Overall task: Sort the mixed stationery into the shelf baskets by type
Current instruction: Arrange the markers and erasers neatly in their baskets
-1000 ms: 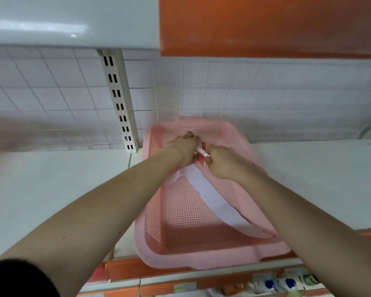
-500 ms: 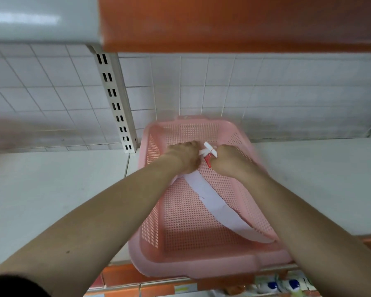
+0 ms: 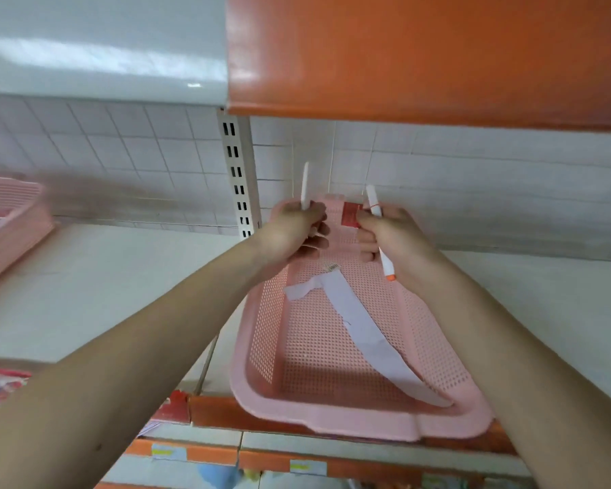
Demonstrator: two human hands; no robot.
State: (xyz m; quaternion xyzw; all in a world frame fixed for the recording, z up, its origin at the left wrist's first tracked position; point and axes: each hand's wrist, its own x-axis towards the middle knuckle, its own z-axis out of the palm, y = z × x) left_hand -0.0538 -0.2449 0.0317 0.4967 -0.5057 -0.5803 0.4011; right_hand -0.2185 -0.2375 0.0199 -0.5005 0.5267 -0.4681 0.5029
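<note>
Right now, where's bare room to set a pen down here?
Bare white shelf between the far-left basket and the middle basket; also right of the middle basket. Inside it, mesh floor left of the paper strip is free. Crowded: its far end, where left hand grips a white pen, right hand a marker.

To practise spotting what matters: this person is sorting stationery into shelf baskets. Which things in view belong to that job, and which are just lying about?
Job: left hand, white pen, right hand, orange-tipped pen, pink basket.
Lying about: paper strip, shelf upright, price labels.
</note>
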